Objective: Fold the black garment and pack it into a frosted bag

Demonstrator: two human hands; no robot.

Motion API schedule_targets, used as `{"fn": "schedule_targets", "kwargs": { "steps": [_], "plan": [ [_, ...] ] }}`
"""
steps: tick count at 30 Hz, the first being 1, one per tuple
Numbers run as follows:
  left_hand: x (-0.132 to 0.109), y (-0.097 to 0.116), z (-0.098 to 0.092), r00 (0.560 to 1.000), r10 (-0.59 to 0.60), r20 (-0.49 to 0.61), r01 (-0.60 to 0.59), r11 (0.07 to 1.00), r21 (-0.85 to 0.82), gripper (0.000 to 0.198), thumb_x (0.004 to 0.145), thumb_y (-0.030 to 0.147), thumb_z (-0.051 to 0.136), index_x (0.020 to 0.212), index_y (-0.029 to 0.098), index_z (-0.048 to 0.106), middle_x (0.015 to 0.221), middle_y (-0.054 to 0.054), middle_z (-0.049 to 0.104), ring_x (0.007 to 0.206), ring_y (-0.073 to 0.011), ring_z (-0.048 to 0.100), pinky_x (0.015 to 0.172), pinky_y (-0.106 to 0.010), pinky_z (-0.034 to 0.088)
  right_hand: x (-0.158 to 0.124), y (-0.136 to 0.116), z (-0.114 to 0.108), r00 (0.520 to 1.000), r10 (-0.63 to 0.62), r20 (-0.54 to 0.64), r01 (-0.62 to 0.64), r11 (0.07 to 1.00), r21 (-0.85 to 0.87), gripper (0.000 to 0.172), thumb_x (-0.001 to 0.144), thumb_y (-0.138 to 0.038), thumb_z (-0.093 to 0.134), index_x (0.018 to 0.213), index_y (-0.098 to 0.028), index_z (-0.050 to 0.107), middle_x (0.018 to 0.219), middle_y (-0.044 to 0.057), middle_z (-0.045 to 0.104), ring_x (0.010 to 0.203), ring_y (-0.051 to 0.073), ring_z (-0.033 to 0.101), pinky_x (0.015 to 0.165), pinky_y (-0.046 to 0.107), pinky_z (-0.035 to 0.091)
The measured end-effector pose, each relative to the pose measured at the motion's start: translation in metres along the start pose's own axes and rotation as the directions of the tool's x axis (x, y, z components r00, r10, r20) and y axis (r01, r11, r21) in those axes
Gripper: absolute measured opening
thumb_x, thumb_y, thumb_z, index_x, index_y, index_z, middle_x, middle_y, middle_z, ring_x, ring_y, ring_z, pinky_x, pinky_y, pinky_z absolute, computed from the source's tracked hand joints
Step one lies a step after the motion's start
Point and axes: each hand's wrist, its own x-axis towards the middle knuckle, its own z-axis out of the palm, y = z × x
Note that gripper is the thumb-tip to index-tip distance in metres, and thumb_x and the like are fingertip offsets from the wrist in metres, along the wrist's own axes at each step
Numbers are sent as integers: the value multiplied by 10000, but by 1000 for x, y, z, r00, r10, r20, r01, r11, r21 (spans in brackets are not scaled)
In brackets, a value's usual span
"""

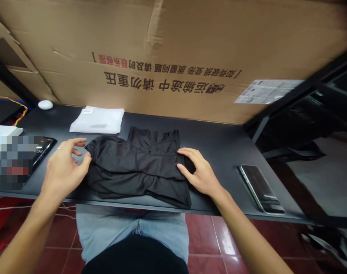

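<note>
Both your hands lay open at the loosely folded black fabric garment [136, 167]: left hand [66, 167] spread wide, right hand [200, 173] flat on its edge, white folded cloth [96, 120] behind it.

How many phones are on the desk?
2. One phone lies on the black desk right of the right hand; another phone lies toward the desk's left, beside a pixelated patch, which may hide more.
</note>
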Motion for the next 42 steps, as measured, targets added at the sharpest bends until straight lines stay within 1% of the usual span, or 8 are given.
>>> {"fn": "schedule_targets", "kwargs": {
  "steps": [5, 12, 18, 25, 30, 32, 37, 42],
  "plan": [
    [14, 24, 0, 951, 308, 17, -308, 951, 10, 342, 993, 416, 678, 1320, 335, 738, 1366, -44, 768, 1301, -356, 692, 1208, -544, 518, 4, 1, -9, 999, 29, 22, -27, 998, -48, 363, 1098, -385, 704, 1437, -255, 701, 1410, 135, 755, 1354, 340, 696, 1189, 597, 575],
    [53, 21, 12, 898, 341, 278, -370, 927, 58, 432, 1023, 481, 637, 1371, 249, 744, 1235, -97, 810, 1241, -362, 703, 1146, -504, 537, 20, 3, -15, 976, 199, 88, -201, 980, 6, 197, 1037, -391, 740, 1174, -257, 785, 1118, 79, 768, 1025, 295, 748, 934, 499, 632],
    [40, 19, -9, 883, 457, 110, -458, 889, -15, 258, 1076, 445, 634, 1132, 236, 774, 1265, -45, 794, 1139, -239, 752, 1123, -399, 562, 23, -7, -21, 980, 191, 49, -195, 973, 123, 110, 1059, -373, 701, 1008, -276, 707, 1266, 85, 768, 1179, 310, 742, 967, 483, 632],
    [16, 11, -22, 848, 524, 76, -512, 849, -131, 115, 1049, 369, 716, 1081, 265, 751, 1248, -25, 826, 1166, -227, 787, 1123, -425, 605, 16, -6, -12, 963, 255, 94, -258, 966, 25, 343, 1034, -423, 742, 1348, -285, 736, 1270, 97, 792, 1128, 333, 769, 945, 525, 652],
    [11, 2, -29, 787, 607, 112, -568, 783, -253, 160, 1021, 231, 733, 1158, 309, 756, 1190, 13, 849, 1134, -218, 806, 1084, -453, 648, 18, -12, -22, 988, 123, -88, -117, 990, 74, 42, 1012, -275, 753, 1054, -275, 748, 1061, 62, 786, 961, 280, 760, 903, 484, 641],
    [5, -8, -35, 745, 652, 138, -592, 743, -311, 242, 986, 165, 728, 1147, 342, 759, 1217, 23, 851, 1185, -238, 801, 1102, -494, 653, 11, -20, -34, 987, -20, -160, 37, 994, 107, 98, 993, -201, 754, 1035, -286, 728, 1082, 69, 790, 1012, 289, 770, 925, 490, 645],
    [-18, -34, -53, 613, 686, 392, -628, 724, -284, 331, 891, 209, 740, 1154, 409, 755, 1413, 33, 802, 1366, -306, 729, 1148, -555, 639, -27, -39, -56, 915, -352, 195, 302, 921, 246, 242, 956, -87, 701, 1101, -277, 742, 1173, 71, 833, 1192, 285, 788, 1059, 497, 643],
    [-11, -10, -50, 639, 711, 292, -653, 703, -283, 278, 906, 184, 759, 1138, 335, 729, 1231, -24, 827, 1153, -280, 766, 1025, -481, 644, -39, -38, -52, 915, -322, 244, 222, 905, 362, 258, 1018, -330, 792, 1256, -237, 754, 1227, 119, 824, 1203, 313, 786, 1100, 534, 638]
  ]
}}
